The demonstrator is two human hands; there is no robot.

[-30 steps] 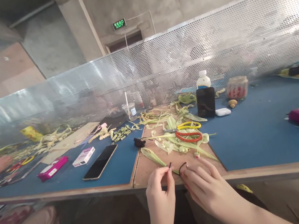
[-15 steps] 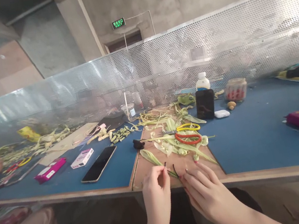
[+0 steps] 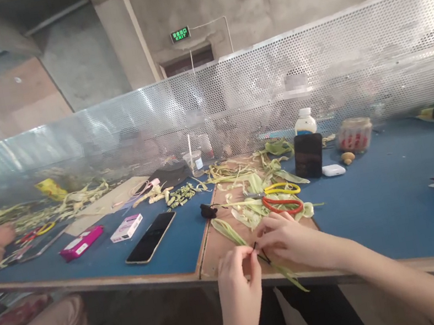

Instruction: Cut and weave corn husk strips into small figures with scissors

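My left hand (image 3: pixel 237 279) pinches a short black cord (image 3: pixel 266 258) between thumb and forefinger, close to the table's front edge. From the right, my right hand (image 3: pixel 287 237) reaches over with fingertips closed at the same cord, almost touching the left fingertips. A pale green husk strip (image 3: pixel 229 231) runs under the cord, its lower end hanging past the table edge. Just beyond my hands lie scissors (image 3: pixel 283 205) with yellow and orange handles on loose husk pieces (image 3: pixel 247 216). A small black bundle (image 3: pixel 209 211) sits left of them.
A phone (image 3: pixel 151 238), a small white box (image 3: pixel 127 228) and a magenta packet (image 3: pixel 82 243) lie left. Another phone (image 3: pixel 309 155) stands against a bottle (image 3: pixel 304 120), near an earphone case (image 3: pixel 333 170) and a jar (image 3: pixel 355 136). Another person's hand (image 3: pixel 1 236) is at far left.
My right hand has moved up and inward, from resting beside the husk to the cord at my left fingertips. The husk's lower end now shows over the table edge. The view has shifted slightly.
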